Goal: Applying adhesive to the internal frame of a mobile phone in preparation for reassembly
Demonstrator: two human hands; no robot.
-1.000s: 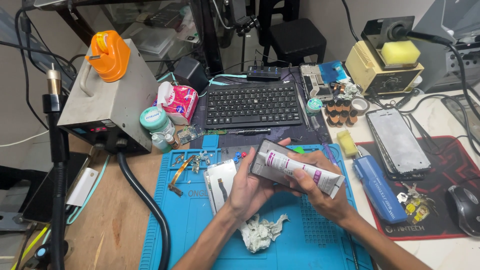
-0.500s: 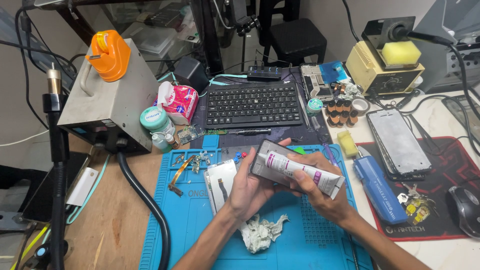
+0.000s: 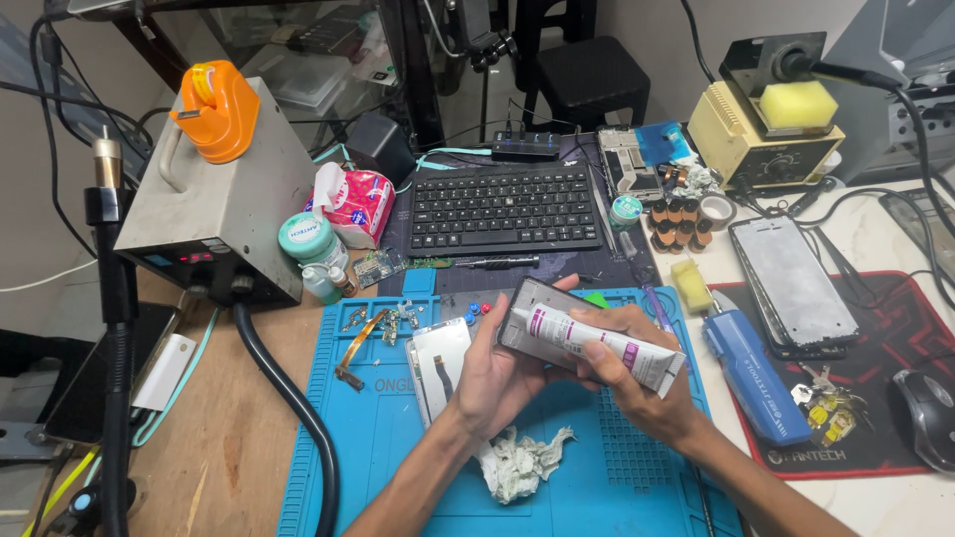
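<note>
I see a white tube with a purple band lying slantwise across a grey phone frame, its nozzle end toward the upper left, both held up above the blue work mat. My right hand wraps the tube from below, thumb pressed along its side, fingers curled under it. My left hand cups the phone frame from the left, thumb reaching up beside its edge, fingers closed behind it.

Just left of that hand, a phone screen panel lies face down on the mat. A crumpled white tissue sits on the mat right under my wrists. An orange flex cable and small loose parts lie near the mat's upper left corner.

Further out, a blue handheld tool rests to the right of the mat, beside another phone. A black keyboard sits behind the mat, and a grey hot-air station stands well to the left.
</note>
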